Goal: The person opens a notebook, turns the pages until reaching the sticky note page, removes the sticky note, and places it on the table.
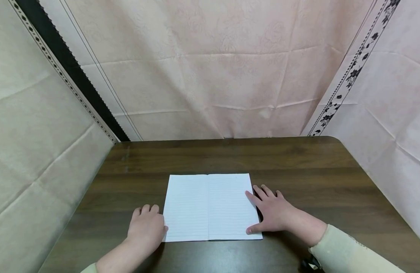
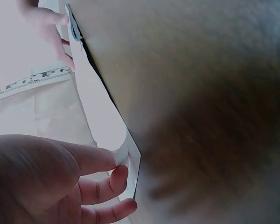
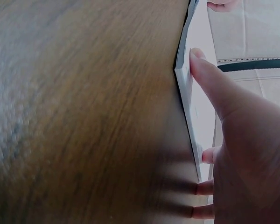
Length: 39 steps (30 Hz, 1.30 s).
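An open notebook [image 1: 227, 204] with lined, unwritten pages lies on the wooden table, its fold running away from me. At its left edge, my left hand [image 1: 146, 229] pinches a page between thumb and fingers. The left wrist view shows that page [image 2: 102, 116] bowed up under the thumb [image 2: 100, 159], with the flat corner below it. Across the right edge spreads my right hand [image 1: 272, 210], thumb and index fingertip resting on the right page. In the right wrist view, its thumb [image 3: 207, 70] presses near the corner and other fingertips reach past the edge.
The dark brown table [image 1: 135, 182] has a rounded far right corner. Behind it hangs a pale pink cloth [image 1: 210, 76]. White patterned cloths drape on the left [image 1: 42, 144] and right [image 1: 394, 98]. A black object [image 1: 312, 263] shows under the right sleeve.
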Available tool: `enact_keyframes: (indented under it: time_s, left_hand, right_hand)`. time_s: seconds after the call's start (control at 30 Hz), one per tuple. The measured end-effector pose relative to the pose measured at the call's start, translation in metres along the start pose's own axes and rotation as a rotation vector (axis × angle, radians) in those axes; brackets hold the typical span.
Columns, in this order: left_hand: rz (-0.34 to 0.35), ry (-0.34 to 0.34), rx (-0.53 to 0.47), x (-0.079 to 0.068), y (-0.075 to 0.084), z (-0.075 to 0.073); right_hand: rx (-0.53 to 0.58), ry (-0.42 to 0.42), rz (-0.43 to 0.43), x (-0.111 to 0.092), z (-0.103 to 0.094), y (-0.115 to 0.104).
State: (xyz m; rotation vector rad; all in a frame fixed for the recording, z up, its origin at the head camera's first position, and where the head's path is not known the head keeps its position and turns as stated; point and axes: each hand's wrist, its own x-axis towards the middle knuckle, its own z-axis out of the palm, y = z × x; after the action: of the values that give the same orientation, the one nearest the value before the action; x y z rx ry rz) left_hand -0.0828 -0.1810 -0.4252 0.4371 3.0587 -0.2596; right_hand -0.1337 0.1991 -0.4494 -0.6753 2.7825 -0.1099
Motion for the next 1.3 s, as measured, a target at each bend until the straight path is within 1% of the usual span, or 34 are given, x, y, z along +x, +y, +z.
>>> enact_keyframes:
  time_s: [0.13,0.2,0.33,0.43,0.67,1.0,1.13,1.23,1.3]
  left_hand:
    - [-0.021,-0.025,-0.016,0.001,-0.002,-0.003]
    - [-0.026,-0.022,-0.024,0.002,-0.001,-0.004]
    - [-0.008,-0.008,-0.036,0.006,0.003,-0.004]
    - [0.018,-0.013,-0.045,0.010,0.009,-0.004]
    - [0.078,-0.034,-0.070,0.028,0.025,-0.007]
    - [0.086,-0.121,-0.143,0.059,0.054,-0.010]
    - [0.108,-0.124,-0.174,0.070,0.063,-0.008]
    - [0.125,-0.117,-0.174,0.076,0.068,-0.005]
    - [0.123,-0.120,-0.187,0.079,0.071,-0.003]
  right_hand:
    - [-0.005,0.001,0.001,0.000,-0.001,-0.001]
    - [-0.004,0.001,0.003,0.001,-0.001,-0.001]
    - [0.004,-0.003,0.009,0.001,-0.002,-0.001]
    - [0.006,-0.006,0.010,0.001,-0.002,-0.002]
    - [-0.008,0.002,0.006,0.001,-0.002,-0.001]
    - [-0.003,-0.005,0.005,0.000,-0.001,0.000]
    - [0.024,-0.002,-0.006,0.000,-0.002,-0.002]
    - [0.007,-0.009,0.009,0.000,-0.003,-0.003]
    - [-0.006,-0.010,0.017,0.001,-0.002,-0.003]
